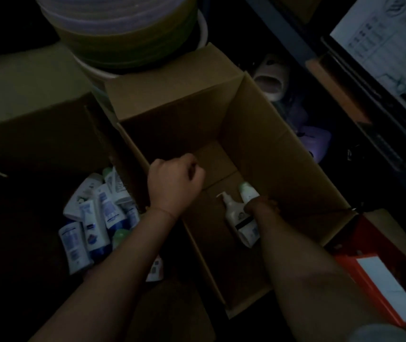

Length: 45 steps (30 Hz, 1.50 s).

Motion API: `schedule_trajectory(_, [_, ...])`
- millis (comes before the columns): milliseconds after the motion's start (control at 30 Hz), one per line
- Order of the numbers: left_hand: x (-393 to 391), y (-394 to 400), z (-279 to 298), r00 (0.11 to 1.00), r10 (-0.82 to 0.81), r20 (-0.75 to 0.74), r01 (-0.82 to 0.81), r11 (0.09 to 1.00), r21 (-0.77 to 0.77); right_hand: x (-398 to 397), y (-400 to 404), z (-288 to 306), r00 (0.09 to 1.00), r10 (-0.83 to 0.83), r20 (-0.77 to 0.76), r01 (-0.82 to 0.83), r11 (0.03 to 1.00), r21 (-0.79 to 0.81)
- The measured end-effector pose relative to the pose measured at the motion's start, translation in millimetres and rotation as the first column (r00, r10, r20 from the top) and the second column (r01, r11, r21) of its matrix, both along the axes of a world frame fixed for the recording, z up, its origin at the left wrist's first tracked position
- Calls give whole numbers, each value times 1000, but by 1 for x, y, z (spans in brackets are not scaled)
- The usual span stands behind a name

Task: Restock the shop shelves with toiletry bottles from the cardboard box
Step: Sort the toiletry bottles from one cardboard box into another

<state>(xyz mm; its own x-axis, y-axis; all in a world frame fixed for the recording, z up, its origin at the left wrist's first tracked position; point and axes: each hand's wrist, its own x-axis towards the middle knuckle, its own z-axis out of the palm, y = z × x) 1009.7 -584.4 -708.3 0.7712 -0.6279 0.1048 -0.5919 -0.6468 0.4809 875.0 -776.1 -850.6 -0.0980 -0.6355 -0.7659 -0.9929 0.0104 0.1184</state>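
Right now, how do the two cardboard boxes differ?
The left box holds a heap of many bottles; the right box holds only two bottles. The left hand hovers curled over the right box; the right hand reaches inside it. Both boxes stand open.

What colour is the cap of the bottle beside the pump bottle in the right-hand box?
Pale green cap, seen in the head view, though the lighting is dim.

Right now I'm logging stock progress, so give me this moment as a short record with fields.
left hand: fist over the open box, holding nothing visible
right hand: low inside that box, on the bottles; grip too dark to tell
bottles in open box: pump bottle and green-capped bottle
second box: left, holds a heap of bottles
lighting: very dim
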Motion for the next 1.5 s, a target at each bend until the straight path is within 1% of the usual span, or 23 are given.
schedule_trajectory(100, [-1,0,1,1000,2,11,-2,1000,-5,1,4,-8,998,-20,-55,21,1000,22])
schedule_trajectory(233, [-2,-1,1,1000,-4,17,5,999,-49,1,5,-17,978,-206,16,206,978,35])
schedule_trajectory(300, [-1,-1,0,1000,3,17,-2,999,-46,-2,7,-16,983,-184,-9,185,980,80])
schedule_trajectory(333, [-2,-2,0,1000,4,21,-3,999,-44,-1,14,-6,982,-186,19,182,977,113])
schedule_trajectory(400, [-2,-3,-1,999,0,40,2,999,-43,3,19,9,950,-205,236,177,975,135])
schedule_trajectory(467, [-2,-4,-2,999,-2,45,4,999,-34,14,23,27,907,-192,375,150,979,139])
schedule_trajectory(533, [-1,-5,-2,999,-3,41,4,1000,-17,35,26,51,795,-311,521,205,946,252])
schedule_trajectory(633, [-1,-7,0,1000,3,26,-2,1000,-13,65,32,94,585,-502,637,254,859,444])
schedule_trajectory(767, [-3,-4,10,999,48,-18,-50,991,-126,93,47,148,357,-535,766,190,844,501])
schedule_trajectory(833, [-2,4,16,988,96,-124,-117,976,-183,103,64,173,275,-539,796,107,840,532])
schedule_trajectory(900, [1,13,28,915,108,-389,-240,921,-308,109,85,196,242,-506,828,-24,850,526])
schedule_trajectory(967, [10,22,46,674,3,-739,-483,759,-437,116,106,212,224,-424,878,-187,865,466])
schedule_trajectory(1000, [20,29,52,556,-68,-828,-599,659,-456,119,115,220,223,-363,905,-276,867,416])
schedule_trajectory(1033, [31,41,56,476,-123,-871,-692,558,-457,123,124,226,227,-290,930,-358,863,356])
schedule_trajectory(1100, [51,72,55,398,-165,-902,-820,377,-431,126,134,233,214,-138,967,-471,853,226])
schedule_trajectory(1167, [67,106,39,386,-45,-921,-875,298,-382,129,136,235,206,-38,978,-464,876,132])
schedule_trajectory(1233, [78,136,13,347,141,-927,-903,316,-290,133,131,224,215,-7,977,-382,919,91])
schedule_trajectory(1333, [82,158,-25,201,332,-921,-896,442,-36,133,122,188,281,-42,959,-240,964,113])
schedule_trajectory(1367, [82,160,-37,178,425,-888,-867,495,63,131,117,173,307,-70,949,-190,973,133])
schedule_trajectory(1400, [80,159,-42,192,499,-845,-837,533,124,128,112,157,338,-99,936,-142,978,155])
schedule_trajectory(1433, [75,153,-41,251,541,-803,-820,560,121,124,105,144,372,-123,920,-100,980,171])
schedule_trajectory(1467, [70,144,-36,348,549,-760,-804,591,59,118,99,131,417,-141,898,-61,981,182])
schedule_trajectory(1500, [63,132,-27,487,525,-698,-767,640,-53,113,92,117,459,-161,874,-19,982,190])
